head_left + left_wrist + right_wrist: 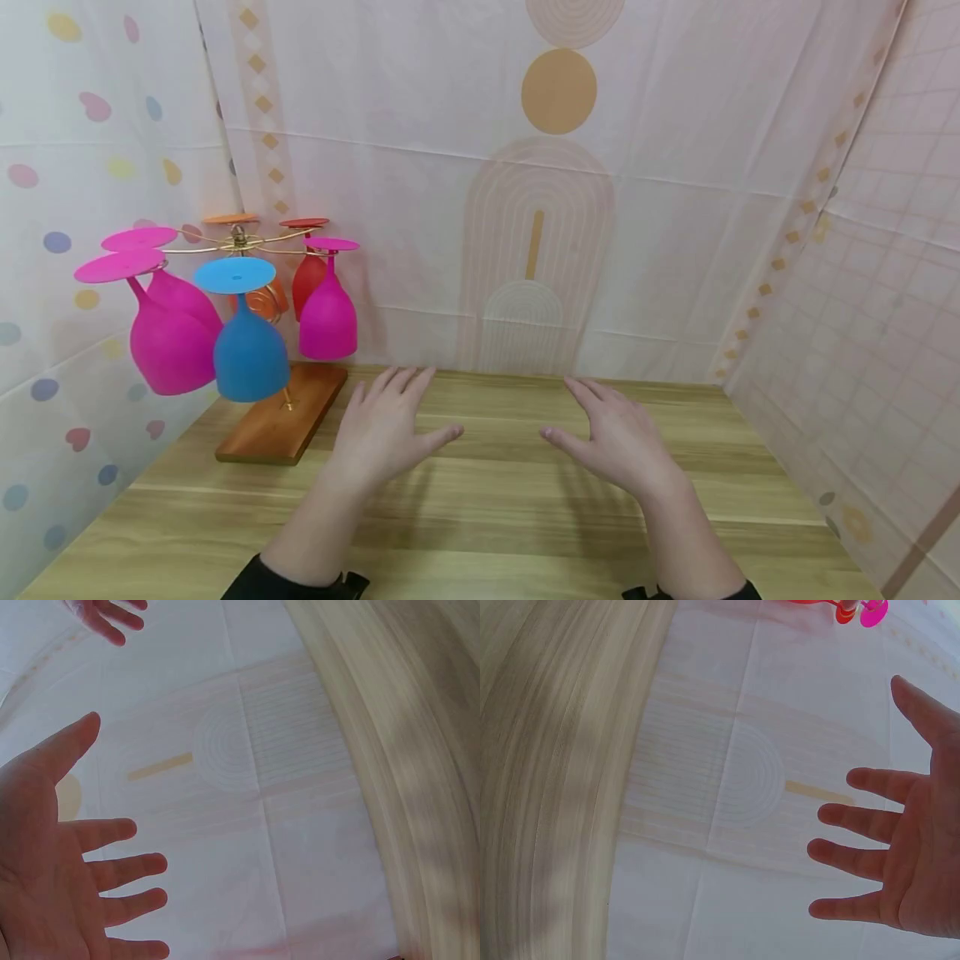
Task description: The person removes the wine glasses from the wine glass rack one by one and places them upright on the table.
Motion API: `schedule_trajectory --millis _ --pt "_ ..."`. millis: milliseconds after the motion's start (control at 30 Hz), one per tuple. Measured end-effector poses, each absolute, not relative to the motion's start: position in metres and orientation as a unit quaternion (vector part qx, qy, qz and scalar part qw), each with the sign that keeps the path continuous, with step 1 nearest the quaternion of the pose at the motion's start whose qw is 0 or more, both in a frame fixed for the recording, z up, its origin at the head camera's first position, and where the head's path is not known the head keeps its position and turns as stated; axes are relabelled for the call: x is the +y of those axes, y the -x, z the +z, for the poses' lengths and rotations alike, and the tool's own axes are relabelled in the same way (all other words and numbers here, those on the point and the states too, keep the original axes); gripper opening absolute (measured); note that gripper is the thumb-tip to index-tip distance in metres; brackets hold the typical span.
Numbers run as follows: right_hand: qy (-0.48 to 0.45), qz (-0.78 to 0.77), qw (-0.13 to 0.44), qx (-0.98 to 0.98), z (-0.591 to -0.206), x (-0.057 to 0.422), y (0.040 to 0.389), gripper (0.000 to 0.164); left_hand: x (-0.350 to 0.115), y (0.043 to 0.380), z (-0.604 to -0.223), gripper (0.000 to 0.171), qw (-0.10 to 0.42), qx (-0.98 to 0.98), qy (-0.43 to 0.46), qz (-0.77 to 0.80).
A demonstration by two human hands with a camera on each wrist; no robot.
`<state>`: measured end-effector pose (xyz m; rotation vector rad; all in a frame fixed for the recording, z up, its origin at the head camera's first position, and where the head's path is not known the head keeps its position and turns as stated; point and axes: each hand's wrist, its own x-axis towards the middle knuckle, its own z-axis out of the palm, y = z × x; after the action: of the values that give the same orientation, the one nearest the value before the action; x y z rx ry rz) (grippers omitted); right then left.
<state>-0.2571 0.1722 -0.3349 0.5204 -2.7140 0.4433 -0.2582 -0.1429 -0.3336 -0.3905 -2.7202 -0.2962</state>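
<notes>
My left hand [386, 429] hovers over the table, fingers spread and straight, holding nothing. Across from it my right hand [618, 437] is held the same way, its thumb pointing toward the left one. To the left of my left hand stands a rack with a wooden base [300, 408] and metal arms. Wine goblets hang upside down from it by their feet: a blue goblet [251, 358], a magenta goblet [328, 321] on the right, two more magenta ones at the left, a red goblet [306, 279] and an orange goblet [258, 302] partly hidden behind.
The wood-grain table [495, 517] runs back to a patterned cloth [420, 250]. More cloth hangs at the left, with coloured dots, and at the right, with a pink grid. The goblets at the rack's left reach close to the left cloth.
</notes>
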Motion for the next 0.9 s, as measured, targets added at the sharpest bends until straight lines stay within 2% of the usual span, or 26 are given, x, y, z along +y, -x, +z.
schedule_trajectory --millis 333,900 --pt "-0.168 0.2 0.192 -0.946 -0.331 0.168 0.257 0.081 -0.145 0.256 -0.323 0.076 0.258 -0.945 0.133 -0.148" --pt "-0.182 0.24 0.236 -0.924 -0.329 0.166 0.255 0.071 -0.154 0.247 -0.311 0.059 0.388 -0.886 0.154 -0.203"
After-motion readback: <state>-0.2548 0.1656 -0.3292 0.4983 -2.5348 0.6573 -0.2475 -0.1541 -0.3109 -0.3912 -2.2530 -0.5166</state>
